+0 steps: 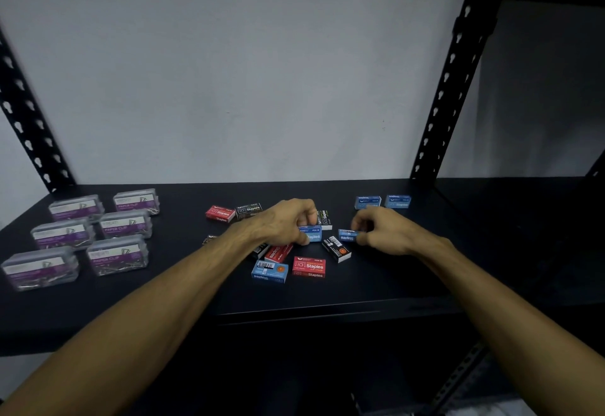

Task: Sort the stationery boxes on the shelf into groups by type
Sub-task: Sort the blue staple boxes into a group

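Note:
Small staple boxes in blue, red and black lie mixed in the middle of the black shelf (376, 288). My left hand (288, 219) grips a blue staple box (312, 235) with curled fingers. My right hand (379, 230) pinches a second blue staple box (346, 235). Two blue boxes (382, 202) stand side by side at the back right. Nearer me lie a blue box (270, 272), a red box (309, 267) and a black box (337, 249). A red box (220, 213) and a black box (248, 211) sit behind my left hand. Part of the pile is hidden under my left hand.
Several clear paper-clip boxes with purple labels (95, 235) are grouped in two rows on the shelf's left side. Black perforated uprights (451, 71) frame the shelf at both back corners. A pale wall closes the back. The shelf's front edge runs just below the loose boxes.

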Motion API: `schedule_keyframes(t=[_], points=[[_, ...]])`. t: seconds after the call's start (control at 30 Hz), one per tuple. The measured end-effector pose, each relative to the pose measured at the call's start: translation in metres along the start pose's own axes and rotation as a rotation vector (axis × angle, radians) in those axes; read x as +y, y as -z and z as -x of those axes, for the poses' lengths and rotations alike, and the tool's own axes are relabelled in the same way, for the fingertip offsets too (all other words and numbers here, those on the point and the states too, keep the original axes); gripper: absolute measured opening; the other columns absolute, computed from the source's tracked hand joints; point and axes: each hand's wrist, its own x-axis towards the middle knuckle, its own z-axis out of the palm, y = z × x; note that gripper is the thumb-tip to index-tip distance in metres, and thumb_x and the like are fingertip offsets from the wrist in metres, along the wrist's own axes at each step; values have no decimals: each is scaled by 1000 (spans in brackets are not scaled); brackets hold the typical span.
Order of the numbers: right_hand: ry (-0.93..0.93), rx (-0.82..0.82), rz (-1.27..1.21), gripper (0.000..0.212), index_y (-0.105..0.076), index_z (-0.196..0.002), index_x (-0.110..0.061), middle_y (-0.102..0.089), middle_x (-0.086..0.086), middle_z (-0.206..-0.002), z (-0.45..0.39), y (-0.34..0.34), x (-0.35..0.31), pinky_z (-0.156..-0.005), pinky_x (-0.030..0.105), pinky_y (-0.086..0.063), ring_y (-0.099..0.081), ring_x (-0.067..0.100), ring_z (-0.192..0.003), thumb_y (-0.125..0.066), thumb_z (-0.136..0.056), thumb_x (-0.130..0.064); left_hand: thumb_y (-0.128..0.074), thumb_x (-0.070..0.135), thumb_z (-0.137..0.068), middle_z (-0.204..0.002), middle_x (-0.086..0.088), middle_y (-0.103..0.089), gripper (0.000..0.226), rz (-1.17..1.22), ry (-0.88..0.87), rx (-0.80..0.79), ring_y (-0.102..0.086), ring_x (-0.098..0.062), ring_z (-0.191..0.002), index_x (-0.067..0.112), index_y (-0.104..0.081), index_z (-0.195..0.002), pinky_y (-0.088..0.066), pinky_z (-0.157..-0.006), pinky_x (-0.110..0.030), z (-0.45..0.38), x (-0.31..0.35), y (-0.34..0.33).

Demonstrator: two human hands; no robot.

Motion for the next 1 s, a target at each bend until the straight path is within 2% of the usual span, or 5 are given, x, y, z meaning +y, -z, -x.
schedule_keyframes(t=[0.23, 0.4, 0.6, 0.8, 1.0], points=[[-39, 45, -45, 29, -69, -120, -21, -64, -9, -118, -2, -1, 3, -95, 28, -44, -58, 9, -108, -48, -100, -25, -73, 19, -87, -99, 6, -62, 29, -31, -17, 32, -62, -12, -89, 27, -61, -112, -53, -77, -32, -2, 3, 0], [-25, 67, -80, 30, -67, -123, -19, -61, -10, -116, -3, -2, 4, -93, 26, -42, -56, 8, -107, -47, -100, -21, -71, 20, -89, -97, 8, -63, 28, -52, -17, 16, -62, -10, -89, 27, -63, -115, -49, -72, -27, -4, 6, 1], [9, 87, -104, 22, -68, -117, -25, -66, -11, -109, -5, -5, 6, -88, 23, -44, -61, 5, -100, -61, -96, -24, -72, 17, -88, -89, 11, -64, 21, -44, -31, 16, -61, -3, -76, 24, -69, -107, -44, -64, -19, -7, 8, 0], [19, 79, -64, 23, -67, -120, -23, -67, -8, -113, -3, -4, 8, -93, 29, -48, -61, 7, -102, -60, -98, -22, -70, 14, -89, -84, 14, -64, 19, -42, -21, 5, -60, 0, -68, 19, -70, -107, -43, -61, -15, -8, 12, 2], [5, 65, -62, 27, -66, -121, -21, -65, -8, -114, 4, -3, 8, -88, 25, -47, -60, 6, -101, -63, -95, -19, -69, 13, -89, -87, 7, -68, 15, -53, -6, -32, -65, -6, -71, 22, -67, -101, -51, -67, -23, -8, 15, 1]])
